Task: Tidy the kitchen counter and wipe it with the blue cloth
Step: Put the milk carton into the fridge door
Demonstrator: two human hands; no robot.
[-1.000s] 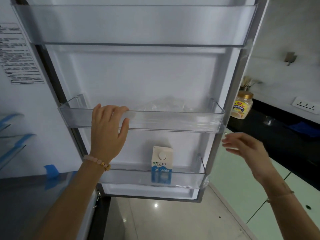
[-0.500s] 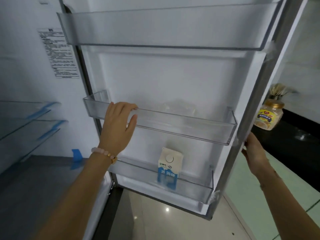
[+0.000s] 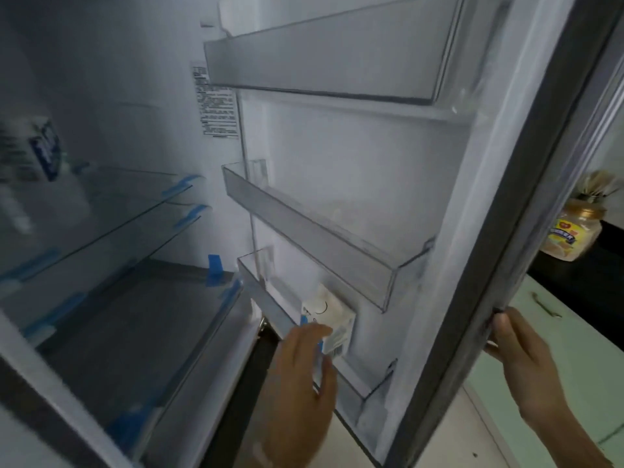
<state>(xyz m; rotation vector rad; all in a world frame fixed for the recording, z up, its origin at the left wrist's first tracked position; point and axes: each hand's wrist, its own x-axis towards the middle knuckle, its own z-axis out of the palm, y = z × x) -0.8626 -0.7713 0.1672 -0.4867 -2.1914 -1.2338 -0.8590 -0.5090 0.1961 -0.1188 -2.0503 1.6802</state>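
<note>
My left hand (image 3: 304,376) is nearest, low in front of the bottom door bin (image 3: 351,393), its fingers (image 3: 312,332) loosely spread and holding nothing, right at the front of the milk carton (image 3: 332,324) that stands in that bin; the blur stops me telling whether they touch it. My right hand (image 3: 520,359) is out at the fridge door (image 3: 526,211), fingers curled around its outer edge and clamped on it. Above the carton the middle door bin (image 3: 324,231) and the top door bin (image 3: 324,59) look bare. Further in, the glass shelves (image 3: 101,214) of the fridge carry blue tape strips, and a blurred blue-and-white pack (image 3: 37,153) sits at far left. Beyond the door, on the dark desk (image 3: 580,285), a yellow-labelled jar (image 3: 570,234) stands with a pot of sticks (image 3: 594,185) just behind it. I see no blue cloth here, so wiping has not begun. I judge this to be the tidying step, with the carton stowed. Next I should pull my left hand clear of the bin, swing the door shut with the right, and go back to the desk.
</note>
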